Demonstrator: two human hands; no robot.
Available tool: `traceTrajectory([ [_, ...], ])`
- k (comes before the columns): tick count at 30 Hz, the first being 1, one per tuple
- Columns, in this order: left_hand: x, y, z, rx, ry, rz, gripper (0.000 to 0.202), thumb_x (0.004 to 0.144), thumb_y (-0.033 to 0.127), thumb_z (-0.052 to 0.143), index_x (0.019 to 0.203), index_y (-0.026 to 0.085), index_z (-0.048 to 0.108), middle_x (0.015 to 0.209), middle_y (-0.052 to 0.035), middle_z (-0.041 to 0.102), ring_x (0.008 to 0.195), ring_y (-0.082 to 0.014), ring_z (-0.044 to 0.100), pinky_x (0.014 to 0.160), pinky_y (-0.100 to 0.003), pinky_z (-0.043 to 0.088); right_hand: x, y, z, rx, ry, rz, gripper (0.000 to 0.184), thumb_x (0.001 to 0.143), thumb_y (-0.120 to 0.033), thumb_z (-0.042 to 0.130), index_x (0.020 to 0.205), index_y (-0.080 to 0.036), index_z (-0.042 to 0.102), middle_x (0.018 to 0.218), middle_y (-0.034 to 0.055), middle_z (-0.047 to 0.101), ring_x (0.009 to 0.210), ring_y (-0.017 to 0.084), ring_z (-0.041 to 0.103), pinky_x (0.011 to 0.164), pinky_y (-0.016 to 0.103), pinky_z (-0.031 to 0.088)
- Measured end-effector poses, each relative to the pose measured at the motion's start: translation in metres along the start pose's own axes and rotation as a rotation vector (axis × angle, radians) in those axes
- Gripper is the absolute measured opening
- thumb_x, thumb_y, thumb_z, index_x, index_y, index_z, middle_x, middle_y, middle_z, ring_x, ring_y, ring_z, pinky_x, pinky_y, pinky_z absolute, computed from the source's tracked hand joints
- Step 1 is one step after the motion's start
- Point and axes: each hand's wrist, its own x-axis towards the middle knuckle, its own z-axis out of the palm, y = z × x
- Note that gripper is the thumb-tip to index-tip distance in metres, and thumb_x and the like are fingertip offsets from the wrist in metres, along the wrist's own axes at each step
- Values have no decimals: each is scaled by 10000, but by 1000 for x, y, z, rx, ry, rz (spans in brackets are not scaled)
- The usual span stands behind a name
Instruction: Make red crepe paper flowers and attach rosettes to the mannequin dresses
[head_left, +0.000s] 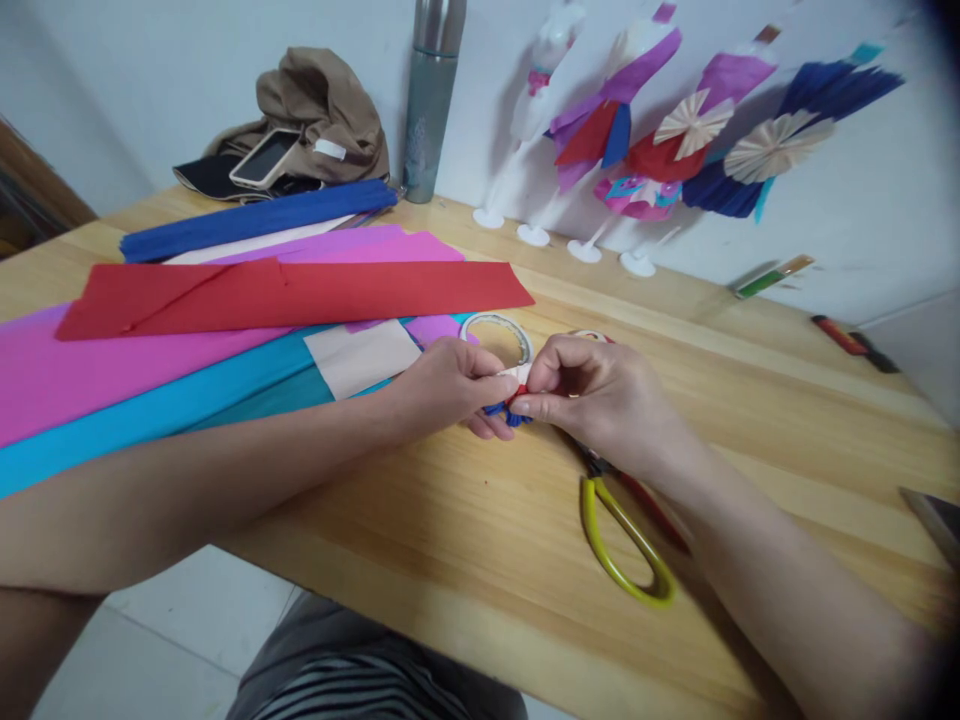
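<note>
Between my hands is a small gathered piece of red and blue crepe paper (517,418), with a pale bit at its top. My left hand (459,383) is closed on its left side, thumb on top and fingers beneath. From the right, my right hand (611,400) pinches the same piece between thumb and fingers. Much of it is hidden by the fingertips. Just behind it is a roll of tape (469,325). Scissors with yellow handles (592,515) lie on the table below my right hand, their blades partly covered by it.
Folded red crepe paper (337,297), blue crepe paper (255,220) and pink and turquoise sheets spread at left. Behind stand a flask (431,120), a brown cloth bag (330,110), a phone (266,160) and several dressed doll forms (664,165). A cutter (855,340) lies far right.
</note>
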Motion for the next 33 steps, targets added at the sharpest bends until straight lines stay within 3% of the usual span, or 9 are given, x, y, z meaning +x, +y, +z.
traceTrajectory([
  [6, 0, -2, 2, -2, -9, -34, 219, 843, 150, 593, 654, 88, 682, 571, -33, 679, 526, -116, 679, 482, -161, 524, 2, 3, 0, 89, -40, 91, 437, 515, -388, 871, 605, -206, 484, 582, -51, 474, 519, 93, 427, 460, 241, 350],
  [14, 1, -4, 2, -44, -74, -99, 252, 853, 144, 582, 621, 83, 659, 556, -31, 670, 488, -105, 660, 469, -158, 507, 5, 11, 1, 171, -144, 137, 440, 517, -337, 851, 654, -204, 455, 591, -66, 465, 529, 94, 454, 476, 239, 364],
  [25, 8, -12, -4, -312, -43, -204, 188, 882, 168, 553, 774, 75, 676, 609, -74, 694, 500, -139, 672, 488, -198, 491, 7, 16, -6, 152, -70, 83, 415, 543, -349, 862, 707, -193, 514, 630, -53, 506, 547, 89, 447, 490, 235, 353],
  [29, 8, -13, -4, -316, -51, -165, 209, 899, 172, 542, 761, 75, 666, 638, -67, 699, 498, -134, 674, 479, -193, 488, 4, 6, -10, 220, -31, 121, 376, 609, -414, 828, 783, -193, 578, 686, -25, 559, 575, 99, 493, 506, 237, 386],
  [33, 9, -12, -5, -278, -38, -120, 210, 898, 192, 551, 764, 74, 663, 645, -72, 698, 493, -129, 668, 478, -190, 481, 2, 9, -12, 308, -64, 234, 398, 734, -562, 708, 888, -201, 639, 666, -3, 574, 500, 94, 456, 429, 233, 306],
])
